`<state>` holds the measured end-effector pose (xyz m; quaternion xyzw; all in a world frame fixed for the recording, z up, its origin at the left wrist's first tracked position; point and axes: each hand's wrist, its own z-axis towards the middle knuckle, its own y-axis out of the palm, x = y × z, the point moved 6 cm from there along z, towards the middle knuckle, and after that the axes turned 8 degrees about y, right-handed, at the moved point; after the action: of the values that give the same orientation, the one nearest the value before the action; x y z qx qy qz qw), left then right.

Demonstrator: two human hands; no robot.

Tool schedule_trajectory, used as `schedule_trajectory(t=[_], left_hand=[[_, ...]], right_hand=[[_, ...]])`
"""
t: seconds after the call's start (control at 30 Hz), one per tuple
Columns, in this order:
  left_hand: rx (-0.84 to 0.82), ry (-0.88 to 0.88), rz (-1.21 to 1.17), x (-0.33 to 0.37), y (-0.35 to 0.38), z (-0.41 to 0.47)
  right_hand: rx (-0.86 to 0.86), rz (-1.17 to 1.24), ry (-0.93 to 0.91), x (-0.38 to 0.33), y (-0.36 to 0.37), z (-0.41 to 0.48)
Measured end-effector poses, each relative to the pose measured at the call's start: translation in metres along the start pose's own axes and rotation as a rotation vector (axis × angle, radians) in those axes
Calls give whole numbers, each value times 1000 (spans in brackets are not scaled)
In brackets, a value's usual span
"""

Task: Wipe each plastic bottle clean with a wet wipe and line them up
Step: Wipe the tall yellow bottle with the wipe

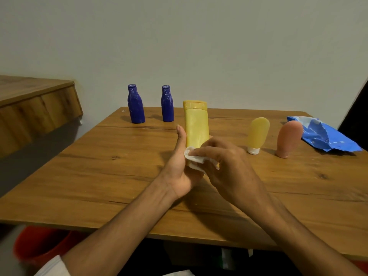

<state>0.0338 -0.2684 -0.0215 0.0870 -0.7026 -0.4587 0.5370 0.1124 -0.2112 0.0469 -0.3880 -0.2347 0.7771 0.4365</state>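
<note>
Yellow bottle (196, 126) gripped upright by left hand (179, 170); right hand (225, 162) pinches wet wipe (194, 159) against it; blue wipe pack (322, 136) at two o'clock

You had one view only, worn on your head, facing forward and down across the surface (99, 176). It sat close: your left forearm (119, 232) and right forearm (288, 226) came in from 6 o'clock and met near the centre. The wide lens reached the wall (199, 46) at 12 o'clock, a wooden ledge (35, 108) at 9 o'clock, and a red tub (39, 244) below at 7 o'clock.
</note>
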Motion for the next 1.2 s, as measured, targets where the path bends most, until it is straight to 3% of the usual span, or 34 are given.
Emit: schedule_trajectory(t=[0.17, 0.33, 0.47, 0.63, 0.73, 0.93, 1.1, 1.2], left_hand=[[-15, 15, 16, -4, 3, 1], [-25, 5, 105, -5, 1, 0], [-76, 32, 153, -7, 9, -3], [-102, 15, 171, -9, 5, -2], [-135, 23, 205, -11, 10, -4], [-182, 32, 289, -11, 13, -7], [-210, 22, 339, -15, 13, -5], [-188, 41, 311, -11, 10, -5]], right_hand=[[126, 22, 65, 11, -8, 5], [53, 18, -23, 4, -1, -4], [194, 62, 50, 17, -14, 5], [182, 46, -60, 7, -13, -2], [262, 58, -15, 14, -19, 7], [175, 42, -15, 12, -12, 3], [354, 98, 26, 16, -27, 11], [271, 53, 31, 11, -14, 10]])
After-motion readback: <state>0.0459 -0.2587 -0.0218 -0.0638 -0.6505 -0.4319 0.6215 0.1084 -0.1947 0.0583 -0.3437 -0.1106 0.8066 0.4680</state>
